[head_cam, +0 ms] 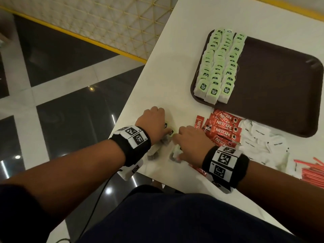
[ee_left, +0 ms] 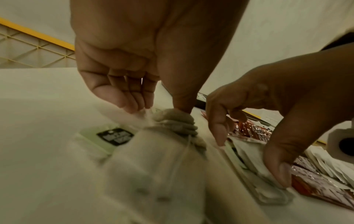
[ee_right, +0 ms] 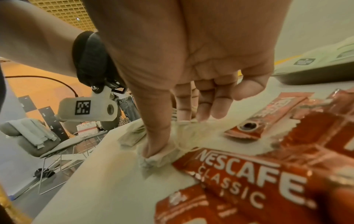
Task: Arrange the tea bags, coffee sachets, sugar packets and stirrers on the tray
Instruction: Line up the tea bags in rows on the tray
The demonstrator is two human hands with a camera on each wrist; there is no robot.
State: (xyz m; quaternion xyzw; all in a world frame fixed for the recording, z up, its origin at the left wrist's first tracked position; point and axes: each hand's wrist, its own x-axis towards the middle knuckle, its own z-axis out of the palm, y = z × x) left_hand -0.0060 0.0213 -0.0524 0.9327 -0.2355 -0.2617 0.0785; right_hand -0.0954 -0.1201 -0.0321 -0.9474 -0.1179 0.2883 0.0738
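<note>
A dark brown tray (head_cam: 273, 85) lies on the white table, with three rows of green-tagged tea bags (head_cam: 219, 67) along its left side. Near the table's front left corner both hands work on loose tea bags (head_cam: 155, 152). My left hand (head_cam: 157, 125) (ee_left: 159, 109) pinches a crumpled tea bag (ee_left: 176, 121) between thumb and curled fingers. My right hand (head_cam: 185, 142) (ee_right: 172, 134) pinches another flat tea bag (ee_left: 254, 163) between forefinger and thumb. Red coffee sachets (head_cam: 224, 128) lie right of the hands, then white sugar packets (head_cam: 263, 142) and red stirrers (head_cam: 312, 171).
The table's left edge (head_cam: 129, 106) runs close beside my left hand, with dark tiled floor below. The right two thirds of the tray hold nothing. A yellow-framed lattice panel (head_cam: 105, 23) stands beyond the table. A grey chair (ee_right: 32, 136) shows off the table's edge.
</note>
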